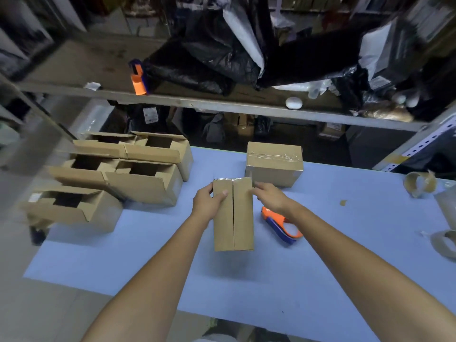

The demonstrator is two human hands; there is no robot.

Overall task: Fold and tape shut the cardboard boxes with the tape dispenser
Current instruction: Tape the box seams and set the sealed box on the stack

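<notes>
Blue table [148, 255] w/ the centre box [233, 218] as ref pt. It lies w/ both top flaps folded in. The seam runs lengthwise, away from the person, and looks bare (dark gap, no tape along it). Something shiny shows at its far edge, prob tape from another face.

Tape dispenser [280, 224] lies on the table just R of the centre box, near its mid-length and under the right wrist. It's touched by neither hand, prob parked there so the right hand can drop straight onto it.

Left hand [207, 202] is at the box's far-left corner. Thumb is on top of the left flap, fingers wrapped down the side: a firm hold on the box, pinning that flap and keeping the box from sliding. Right hand [270, 197] is at the far-right edge, fingers loosely bent and resting on the right flap. Looks like pressing, not clamping. Both holds sit at the far end, so the seam between them is left free for the tape run.

Just beyond the centre box, to the R: a taped box [274, 164], done, clear tape across its top. To the L and beyond: open boxes [138, 178] in a cluster, flaps up, not yet closed. Far R: spent tape cores [419, 183]. Furthest back, on the shelf [222, 104]: a second dispenser [138, 79].

Likely stage: flaps closed, taping next.
</notes>
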